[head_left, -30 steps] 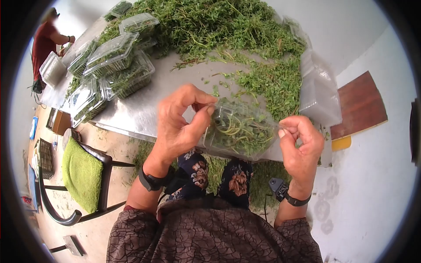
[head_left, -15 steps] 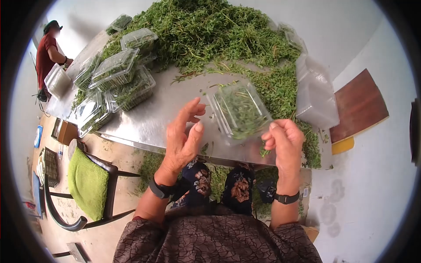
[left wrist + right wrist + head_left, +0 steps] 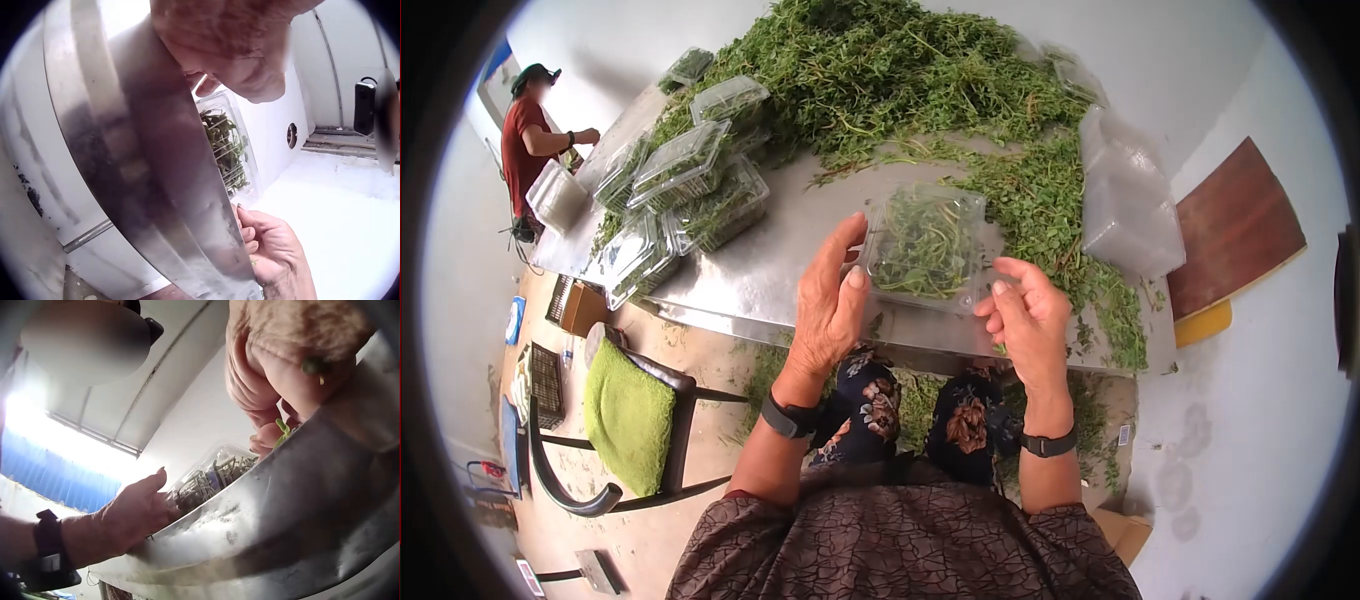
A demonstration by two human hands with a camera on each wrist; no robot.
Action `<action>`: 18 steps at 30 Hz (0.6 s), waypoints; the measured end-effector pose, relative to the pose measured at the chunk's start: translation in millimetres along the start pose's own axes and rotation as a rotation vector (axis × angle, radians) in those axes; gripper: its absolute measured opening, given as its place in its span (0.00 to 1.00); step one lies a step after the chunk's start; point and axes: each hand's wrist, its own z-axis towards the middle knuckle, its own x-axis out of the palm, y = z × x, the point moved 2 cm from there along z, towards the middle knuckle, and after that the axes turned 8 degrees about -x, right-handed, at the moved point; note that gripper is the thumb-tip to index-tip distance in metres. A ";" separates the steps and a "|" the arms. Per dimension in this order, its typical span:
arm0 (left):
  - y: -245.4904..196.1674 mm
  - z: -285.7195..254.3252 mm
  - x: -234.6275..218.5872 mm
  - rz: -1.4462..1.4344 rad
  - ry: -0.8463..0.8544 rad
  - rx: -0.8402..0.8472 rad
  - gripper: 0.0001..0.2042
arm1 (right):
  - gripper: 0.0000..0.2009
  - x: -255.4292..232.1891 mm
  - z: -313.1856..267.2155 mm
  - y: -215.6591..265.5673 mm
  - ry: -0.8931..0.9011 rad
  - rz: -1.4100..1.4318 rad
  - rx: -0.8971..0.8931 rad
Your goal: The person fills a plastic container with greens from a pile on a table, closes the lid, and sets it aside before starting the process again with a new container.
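A clear plastic clamshell box (image 3: 925, 245) of green leafy stems rests on the metal table (image 3: 790, 200), its lid down over the greens. My left hand (image 3: 832, 300) stands along its left side, fingers fairly straight and fingertips right at the edge. At the box's lower right corner is my right hand (image 3: 1025, 320), with its lower fingers curled around a small green sprig (image 3: 283, 430). That sprig pokes out below the fingers in the right wrist view. The left wrist view shows the box's side (image 3: 226, 147) between both hands, partly hidden by the table edge.
A big heap of loose greens (image 3: 900, 80) covers the back and right of the table. Filled boxes (image 3: 685, 165) are piled at left, nested clear containers (image 3: 1130, 200) at right. A chair with a green cover (image 3: 630, 420) stands left; another person (image 3: 530, 150) is at far left.
The box went from being held up between both hands to lying flat on the table, turned straighter. My left hand released it, then came back to its left side. The right hand left its corner.
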 end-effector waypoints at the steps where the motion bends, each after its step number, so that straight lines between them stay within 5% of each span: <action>1: -1.2 -0.9 0.4 0.013 0.008 0.007 0.25 | 0.13 0.5 0.3 0.7 0.026 -0.018 0.015; 9: -3.3 0.6 0.9 0.187 0.068 0.008 0.32 | 0.17 6.0 6.5 6.9 0.119 -0.070 0.059; 18: -5.2 1.1 0.1 0.209 0.068 0.009 0.31 | 0.16 7.2 15.4 -6.7 0.136 -0.174 -0.102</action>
